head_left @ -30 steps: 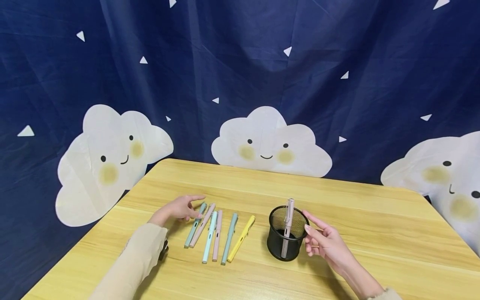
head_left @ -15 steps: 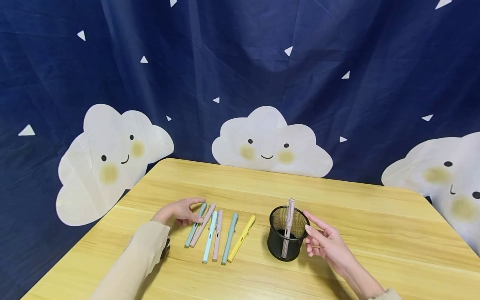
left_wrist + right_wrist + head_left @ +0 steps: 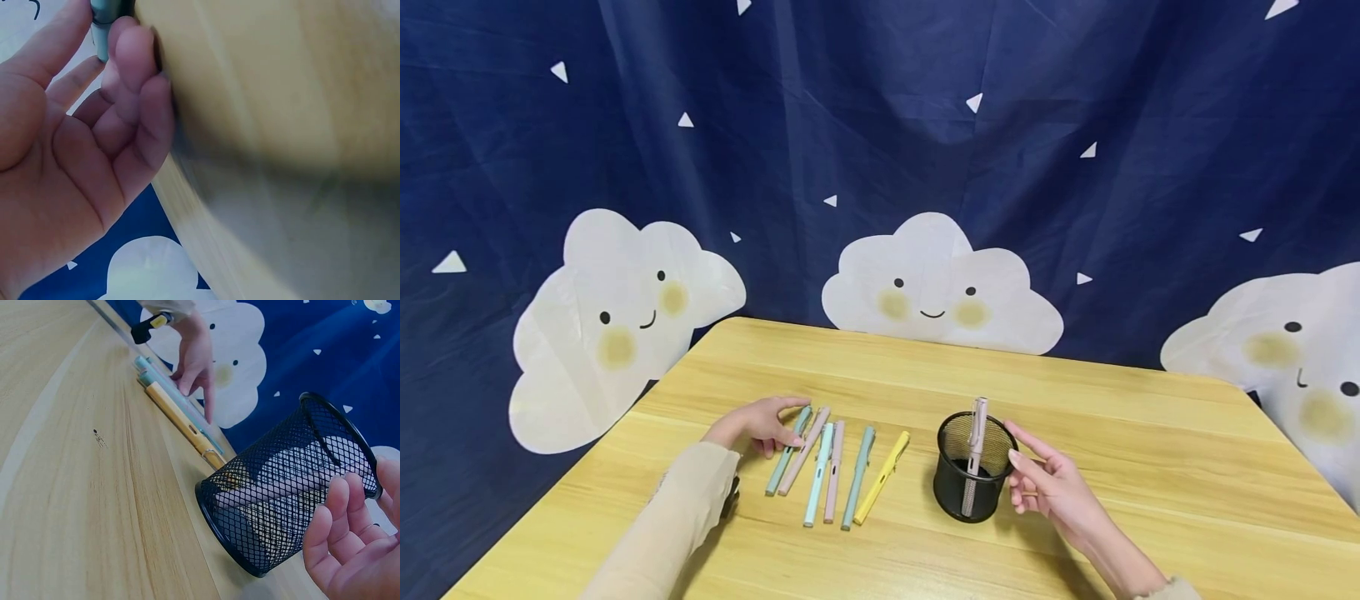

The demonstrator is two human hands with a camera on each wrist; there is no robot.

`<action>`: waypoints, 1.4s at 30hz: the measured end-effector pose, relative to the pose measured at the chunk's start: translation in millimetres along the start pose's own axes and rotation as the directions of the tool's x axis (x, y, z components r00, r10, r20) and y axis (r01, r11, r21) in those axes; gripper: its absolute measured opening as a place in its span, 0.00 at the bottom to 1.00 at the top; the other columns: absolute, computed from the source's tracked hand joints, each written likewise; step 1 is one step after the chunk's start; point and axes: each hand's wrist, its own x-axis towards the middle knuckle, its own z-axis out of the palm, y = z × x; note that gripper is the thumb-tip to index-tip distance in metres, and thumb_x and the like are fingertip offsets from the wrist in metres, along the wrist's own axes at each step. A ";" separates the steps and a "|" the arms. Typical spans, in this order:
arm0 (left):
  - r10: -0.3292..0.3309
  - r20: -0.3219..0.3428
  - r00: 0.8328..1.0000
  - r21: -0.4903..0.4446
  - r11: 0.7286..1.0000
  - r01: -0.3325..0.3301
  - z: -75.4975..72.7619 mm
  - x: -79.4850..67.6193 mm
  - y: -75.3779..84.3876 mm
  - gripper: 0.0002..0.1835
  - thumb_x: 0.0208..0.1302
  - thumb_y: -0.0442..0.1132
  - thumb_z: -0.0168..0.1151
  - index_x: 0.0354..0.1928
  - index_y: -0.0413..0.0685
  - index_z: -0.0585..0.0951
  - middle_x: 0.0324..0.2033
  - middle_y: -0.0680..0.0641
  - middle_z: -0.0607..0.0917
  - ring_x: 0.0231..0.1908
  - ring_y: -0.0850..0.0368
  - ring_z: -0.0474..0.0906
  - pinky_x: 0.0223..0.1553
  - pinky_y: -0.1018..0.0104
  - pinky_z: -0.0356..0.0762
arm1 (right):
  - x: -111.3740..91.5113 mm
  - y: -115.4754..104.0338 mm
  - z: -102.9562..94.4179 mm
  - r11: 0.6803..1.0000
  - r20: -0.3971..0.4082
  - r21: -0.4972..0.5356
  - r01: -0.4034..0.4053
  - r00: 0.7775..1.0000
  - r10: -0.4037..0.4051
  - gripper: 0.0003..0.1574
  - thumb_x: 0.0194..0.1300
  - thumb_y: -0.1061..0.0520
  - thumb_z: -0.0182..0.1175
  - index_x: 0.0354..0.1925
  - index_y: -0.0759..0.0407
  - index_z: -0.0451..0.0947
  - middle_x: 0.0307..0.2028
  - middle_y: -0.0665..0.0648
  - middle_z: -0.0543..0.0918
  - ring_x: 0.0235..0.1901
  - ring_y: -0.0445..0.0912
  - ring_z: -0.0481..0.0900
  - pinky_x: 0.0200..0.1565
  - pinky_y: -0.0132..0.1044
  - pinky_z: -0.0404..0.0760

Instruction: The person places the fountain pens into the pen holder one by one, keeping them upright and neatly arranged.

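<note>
On the left of the table, my left hand pinches the leftmost dark-green capped pen near its cap. The left wrist view shows that green pen between thumb and fingers at the top edge. My right hand holds the rim of a black mesh pen holder by thumb and index finger. Inside the upright holder leans a pale mauve pen, its cap above the rim. Through the mesh holder that pen also shows in the right wrist view.
Beside the green pen lie two mauve pens, a light-turquoise pen, a grey-green pen and a yellow pen, roughly in a row. The wooden table ends at a dark-blue curtain with white clouds.
My left hand has lowered slightly, and its thumb and index finger have come in on the leftmost green pen. The right hand and the pen holder have stayed put.
</note>
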 end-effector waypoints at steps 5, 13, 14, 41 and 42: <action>-0.024 0.018 1.000 -0.028 0.999 0.025 0.0 0.2 0.8 0.41 0.54 0.37 0.64 0.67 0.46 0.54 0.14 0.44 0.75 0.10 0.59 0.70 0.13 0.71 0.68 | 0.2 -0.1 0.7 1.000 0.001 -0.005 0.000 1.000 0.000 0.23 0.68 0.57 0.46 0.51 0.26 0.69 0.22 0.51 0.77 0.20 0.41 0.75 0.26 0.30 0.75; -0.044 0.023 0.999 -0.030 0.999 0.045 0.1 0.3 4.7 0.40 0.54 0.35 0.64 0.67 0.46 0.55 0.12 0.43 0.76 0.10 0.58 0.72 0.13 0.69 0.71 | -0.2 -0.2 1.7 1.000 -0.016 -0.007 -0.005 1.000 0.004 0.23 0.68 0.57 0.47 0.51 0.26 0.69 0.22 0.51 0.77 0.20 0.41 0.74 0.25 0.30 0.75; -0.043 0.024 0.999 -0.026 0.999 0.044 0.1 0.6 4.5 0.40 0.54 0.34 0.63 0.67 0.46 0.55 0.12 0.43 0.76 0.10 0.58 0.72 0.13 0.69 0.71 | -0.2 -0.2 1.7 1.000 -0.017 -0.009 -0.005 1.000 0.005 0.23 0.68 0.57 0.47 0.50 0.26 0.69 0.21 0.51 0.77 0.20 0.41 0.74 0.25 0.30 0.75; 0.113 -0.070 0.991 0.151 0.983 -0.102 -4.1 5.7 14.9 0.34 0.54 0.27 0.59 0.64 0.42 0.61 0.14 0.44 0.75 0.11 0.58 0.70 0.16 0.63 0.75 | -0.4 -0.3 1.1 1.000 -0.020 -0.019 -0.003 1.000 0.003 0.23 0.67 0.57 0.47 0.50 0.26 0.69 0.21 0.51 0.77 0.20 0.40 0.74 0.25 0.30 0.75; 0.122 -0.071 0.990 0.156 0.982 -0.109 -3.8 5.6 15.7 0.33 0.54 0.27 0.59 0.63 0.42 0.62 0.13 0.44 0.74 0.11 0.58 0.69 0.16 0.63 0.75 | -0.3 -0.3 1.3 1.000 -0.019 -0.019 -0.003 1.000 0.002 0.23 0.68 0.57 0.47 0.51 0.27 0.68 0.22 0.51 0.77 0.20 0.41 0.74 0.25 0.30 0.75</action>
